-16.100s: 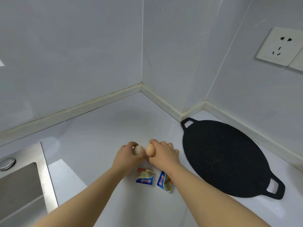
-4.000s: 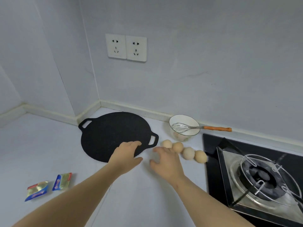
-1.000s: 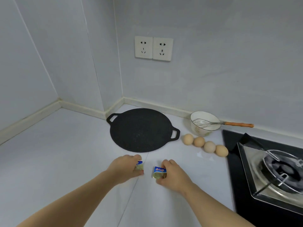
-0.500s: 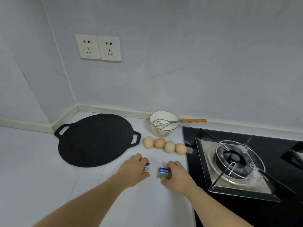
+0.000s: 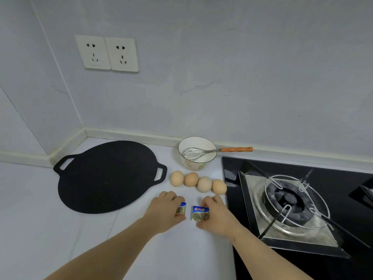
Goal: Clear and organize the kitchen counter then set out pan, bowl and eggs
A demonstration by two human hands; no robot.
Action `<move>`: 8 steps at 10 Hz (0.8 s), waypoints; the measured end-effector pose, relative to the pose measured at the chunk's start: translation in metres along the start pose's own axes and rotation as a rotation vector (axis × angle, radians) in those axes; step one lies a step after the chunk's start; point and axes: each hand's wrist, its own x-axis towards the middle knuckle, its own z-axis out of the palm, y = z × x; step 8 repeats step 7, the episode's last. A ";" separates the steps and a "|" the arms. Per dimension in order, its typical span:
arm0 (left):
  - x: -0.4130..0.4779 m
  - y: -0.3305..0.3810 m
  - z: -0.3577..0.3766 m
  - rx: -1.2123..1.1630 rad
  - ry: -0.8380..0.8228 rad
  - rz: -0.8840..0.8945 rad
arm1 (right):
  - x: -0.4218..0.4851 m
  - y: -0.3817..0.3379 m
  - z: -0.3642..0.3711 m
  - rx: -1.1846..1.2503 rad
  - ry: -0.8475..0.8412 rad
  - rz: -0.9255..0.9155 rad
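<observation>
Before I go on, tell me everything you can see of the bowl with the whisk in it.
The bowl is small, round and white, ceramic by its look, with a faint flower print low on its outer wall. It stands upright on the white counter near the back wall, between the black pan and the stove, behind the four eggs. A wire whisk lies inside, its orange handle sticking out over the rim to the right. No hand touches it.

Black pan flat; bowl upright; four eggs in row.

Open counter lies left and near of the flat pan. Ahead, four eggs form a row between pan handle and stove, with the bowl behind them.
</observation>
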 end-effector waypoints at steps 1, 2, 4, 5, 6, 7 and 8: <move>-0.002 -0.001 0.000 -0.008 -0.004 0.000 | -0.001 0.001 0.001 0.012 -0.001 -0.009; -0.003 -0.001 0.000 -0.005 -0.010 -0.004 | -0.001 0.000 0.003 0.020 -0.001 -0.001; -0.006 0.001 0.000 -0.004 -0.006 -0.002 | -0.001 0.002 0.003 0.027 0.006 0.000; -0.006 0.002 -0.002 -0.007 -0.037 -0.010 | -0.001 0.002 0.004 0.010 -0.003 0.001; -0.006 0.003 -0.002 -0.049 -0.023 -0.025 | -0.003 0.002 0.003 0.037 -0.014 -0.003; -0.010 0.004 -0.006 -0.131 -0.056 -0.069 | -0.006 0.002 0.003 0.134 -0.014 0.052; -0.010 0.004 -0.006 -0.131 -0.056 -0.069 | -0.006 0.002 0.003 0.134 -0.014 0.052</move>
